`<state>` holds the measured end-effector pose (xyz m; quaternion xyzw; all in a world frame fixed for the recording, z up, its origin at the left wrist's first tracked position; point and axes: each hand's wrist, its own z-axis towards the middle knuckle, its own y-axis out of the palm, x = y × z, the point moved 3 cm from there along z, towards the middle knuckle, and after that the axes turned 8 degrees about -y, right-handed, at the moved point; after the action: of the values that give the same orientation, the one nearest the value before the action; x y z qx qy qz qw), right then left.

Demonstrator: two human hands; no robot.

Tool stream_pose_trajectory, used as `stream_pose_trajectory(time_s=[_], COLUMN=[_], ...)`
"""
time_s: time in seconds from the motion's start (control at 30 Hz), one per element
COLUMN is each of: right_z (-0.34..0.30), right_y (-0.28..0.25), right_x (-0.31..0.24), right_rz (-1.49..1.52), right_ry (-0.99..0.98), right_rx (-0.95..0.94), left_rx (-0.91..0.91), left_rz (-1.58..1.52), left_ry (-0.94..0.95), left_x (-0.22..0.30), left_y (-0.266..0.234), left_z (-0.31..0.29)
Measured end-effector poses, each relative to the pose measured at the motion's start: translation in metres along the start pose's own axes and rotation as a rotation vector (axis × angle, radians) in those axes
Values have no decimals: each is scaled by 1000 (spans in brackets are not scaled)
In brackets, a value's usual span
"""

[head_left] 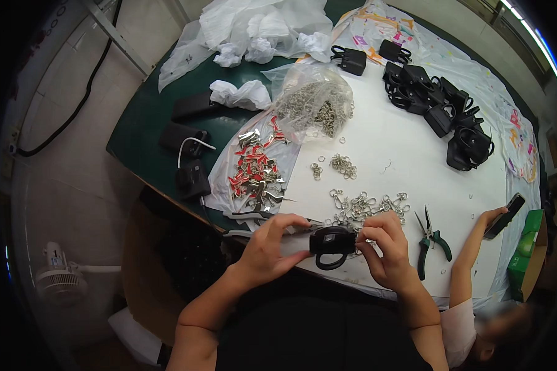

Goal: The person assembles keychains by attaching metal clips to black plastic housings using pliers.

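A small black handbag (332,241) with a looped handle hangs between my two hands near the table's front edge. My left hand (267,250) has its thumb and index finger at the bag's left side, gripping it there. On the other side my right hand (387,250) pinches the bag's right edge; whether a small metal part is between those fingertips cannot be made out. Just beyond the hands lies a heap of silver swivel clasps (365,207). Pliers with grey-and-black handles (249,216) lie beside my left hand. Green-handled needle-nose pliers (429,241) rest right of my right hand.
Small black bags (436,99) are piled at the back right. Red-and-silver metal pieces (254,167), a plastic bag of rings (312,102) and loose rings (343,166) lie across the middle. At right, another person's hand (490,216) holds a phone (506,215) near a green box (527,253).
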<state>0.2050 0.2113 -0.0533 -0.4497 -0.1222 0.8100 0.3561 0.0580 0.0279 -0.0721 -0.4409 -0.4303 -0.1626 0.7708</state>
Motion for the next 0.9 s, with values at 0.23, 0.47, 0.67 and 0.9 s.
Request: stream_pose_trajectory(time_s=[0.23, 0.47, 0.67, 0.9], right_z=[-1, 4, 8, 13], right_y=[-3, -5, 3, 10], right_x=[6, -3, -11, -15], right_rz=[-18, 29, -35, -57], right_ry=[67, 99, 27, -18], right_rx=[114, 160, 165, 173], left_rx=[5, 102, -57, -209], left_rz=[535, 325, 328, 600], left_ry=[8, -44, -4, 198], left_x=[-39, -40, 5, 29], left_y=[-19, -53, -71, -66], left_z=[-13, -17, 12, 40])
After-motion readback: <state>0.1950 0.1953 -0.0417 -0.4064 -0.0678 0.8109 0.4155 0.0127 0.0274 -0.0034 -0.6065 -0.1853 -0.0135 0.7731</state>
